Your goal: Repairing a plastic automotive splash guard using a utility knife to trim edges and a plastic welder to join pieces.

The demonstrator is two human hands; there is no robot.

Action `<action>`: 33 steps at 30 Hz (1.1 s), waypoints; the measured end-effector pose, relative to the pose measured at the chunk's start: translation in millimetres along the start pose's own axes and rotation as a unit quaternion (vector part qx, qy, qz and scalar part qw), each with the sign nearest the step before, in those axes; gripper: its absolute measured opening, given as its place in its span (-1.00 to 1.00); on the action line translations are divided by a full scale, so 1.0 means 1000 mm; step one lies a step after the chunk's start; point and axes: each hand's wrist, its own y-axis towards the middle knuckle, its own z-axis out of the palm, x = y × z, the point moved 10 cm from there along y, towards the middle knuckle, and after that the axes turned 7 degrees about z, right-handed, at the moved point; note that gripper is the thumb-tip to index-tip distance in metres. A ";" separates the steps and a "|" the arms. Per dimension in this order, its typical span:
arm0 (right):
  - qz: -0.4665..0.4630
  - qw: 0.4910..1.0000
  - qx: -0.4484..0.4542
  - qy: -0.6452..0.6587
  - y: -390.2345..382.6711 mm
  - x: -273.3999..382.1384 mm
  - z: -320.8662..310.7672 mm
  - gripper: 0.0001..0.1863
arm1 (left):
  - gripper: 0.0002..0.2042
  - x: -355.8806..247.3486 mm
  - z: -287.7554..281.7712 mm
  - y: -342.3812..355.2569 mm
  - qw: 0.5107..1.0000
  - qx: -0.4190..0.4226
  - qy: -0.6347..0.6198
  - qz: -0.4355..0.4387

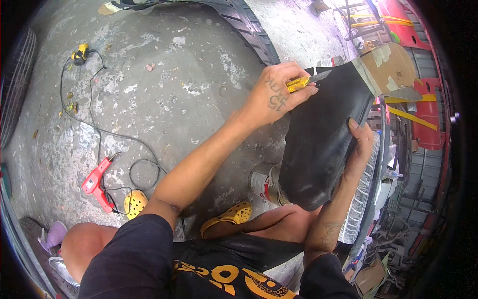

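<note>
My left hand [281, 92] grips a yellow utility knife [298, 83]. The knife's blade is out, and its tip lies over the upper part of a black, smooth-faced panel [318, 134]; whether it touches cannot be told. From the right side, my right hand [359, 142] holds the panel's edge, thumb on the face and fingers hidden behind it. The panel stands tilted above my leg. Its far end carries a pale tape strip [366, 77] and a brown, patchy section [391, 67].
A red plastic-cased tool [97, 184] with a black cord lies on the worn concrete floor at left. A tin can [264, 182] stands beneath the panel. Behind is a long black curved part [244, 25]. Racks with red pieces [428, 114] line the right.
</note>
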 end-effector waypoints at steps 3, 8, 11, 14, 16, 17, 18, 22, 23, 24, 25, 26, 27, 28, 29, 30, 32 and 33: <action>0.000 1.000 -0.015 -0.017 -0.001 -0.003 -0.003 -0.71 | -0.80 0.007 0.007 -0.002 0.998 0.019 -0.020 -0.060; -0.003 0.999 -0.010 -0.044 0.000 -0.001 0.001 -0.74 | -0.84 0.012 0.007 0.000 0.994 0.019 -0.040 -0.102; 0.000 0.999 0.002 -0.054 0.001 -0.001 0.003 -0.75 | -0.84 0.014 0.006 0.000 0.987 0.044 -0.056 -0.147; -0.004 0.999 -0.009 -0.045 0.001 -0.004 0.003 -0.74 | -0.86 0.025 0.008 -0.007 0.967 0.068 -0.107 -0.221; 0.000 0.999 -0.007 -0.045 0.001 -0.006 0.000 -0.74 | -0.87 0.034 0.015 -0.013 0.949 0.066 -0.183 -0.248; 0.004 0.999 -0.004 -0.045 0.002 -0.007 0.001 -0.74 | -0.88 0.037 0.020 -0.017 0.925 0.063 -0.256 -0.274; 0.004 0.999 -0.002 -0.044 0.001 -0.006 0.003 -0.74 | -0.88 0.038 0.019 -0.017 0.925 0.062 -0.255 -0.274; 0.000 0.999 0.013 -0.034 -0.004 -0.003 0.011 -0.73 | -0.91 0.037 0.024 -0.021 0.867 0.060 -0.382 -0.314; 0.001 0.999 0.010 -0.034 -0.003 -0.003 0.009 -0.73 | -0.92 0.038 0.024 -0.022 0.868 0.070 -0.366 -0.329; 0.001 0.999 0.006 -0.033 -0.006 0.000 0.008 -0.73 | -0.92 0.037 0.024 -0.024 0.867 0.073 -0.367 -0.329; 0.007 0.996 0.049 -0.079 -0.010 0.001 0.017 -0.73 | -0.92 0.037 0.020 -0.026 0.895 0.081 -0.300 -0.319; 0.013 0.988 0.094 -0.121 -0.015 -0.002 0.028 -0.74 | -0.91 0.039 0.013 -0.029 0.920 0.089 -0.227 -0.307; -0.013 0.981 0.114 -0.154 -0.020 -0.001 0.039 -0.73 | -0.91 0.041 0.010 -0.034 0.920 0.095 -0.223 -0.308; -0.020 0.970 0.161 -0.181 -0.026 0.002 0.053 -0.71 | -0.91 0.047 0.007 -0.043 0.895 0.058 -0.299 -0.327; -0.007 0.962 0.197 -0.189 -0.027 -0.004 0.058 -0.69 | -0.89 0.052 0.005 -0.052 0.860 0.023 -0.376 -0.344; 0.006 0.953 0.237 -0.191 -0.028 -0.013 0.064 -0.67 | -0.89 0.058 -0.001 -0.062 0.859 0.032 -0.371 -0.350; -0.035 0.956 0.270 -0.112 -0.028 -0.021 0.085 -0.65 | -0.90 0.075 -0.019 -0.085 0.828 0.018 -0.443 -0.344; 0.011 0.951 0.299 -0.072 -0.029 -0.033 0.103 -0.67 | -0.90 0.092 -0.029 -0.104 0.830 0.023 -0.432 -0.352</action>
